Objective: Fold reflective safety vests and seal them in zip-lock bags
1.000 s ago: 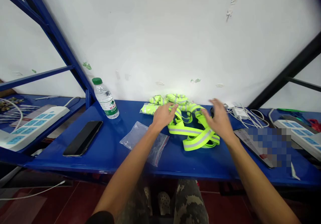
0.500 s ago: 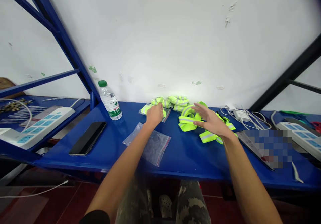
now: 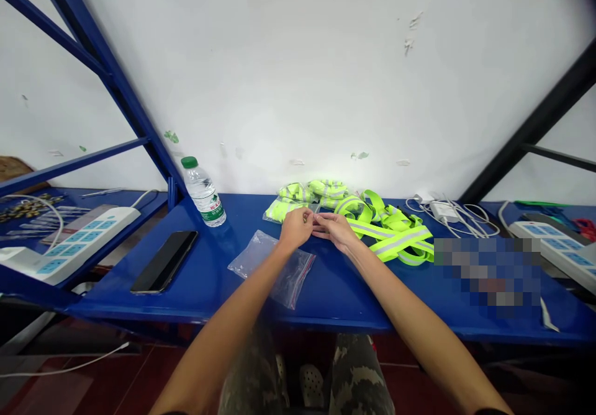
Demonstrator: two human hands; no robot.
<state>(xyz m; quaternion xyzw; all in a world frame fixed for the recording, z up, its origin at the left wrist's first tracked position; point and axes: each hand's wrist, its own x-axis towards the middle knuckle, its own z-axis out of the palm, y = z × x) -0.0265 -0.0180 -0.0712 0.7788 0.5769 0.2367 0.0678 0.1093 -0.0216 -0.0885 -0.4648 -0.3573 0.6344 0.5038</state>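
Observation:
My left hand [image 3: 295, 227] and my right hand [image 3: 336, 229] meet at the middle of the blue shelf [image 3: 209, 285], fingers pinched on the edge of a clear bag holding a folded neon-yellow strap [image 3: 284, 209]. More folded neon straps [image 3: 326, 190] lie behind it against the wall. A loose neon-yellow reflective strap [image 3: 395, 234] lies spread out just right of my right hand. An empty clear zip bag [image 3: 274, 267] with a red seal line rests under my left wrist.
A water bottle [image 3: 203, 191] with a green cap stands at the back left. A black phone [image 3: 164, 261] lies flat near the front left. White power strips [image 3: 69, 241] [image 3: 554, 250] sit at both ends. A charger with white cables [image 3: 447, 211] lies back right.
My right hand let the loose reflective strap drop to the right and came in to the left. Both hands now pinch the bagged strap at the centre.

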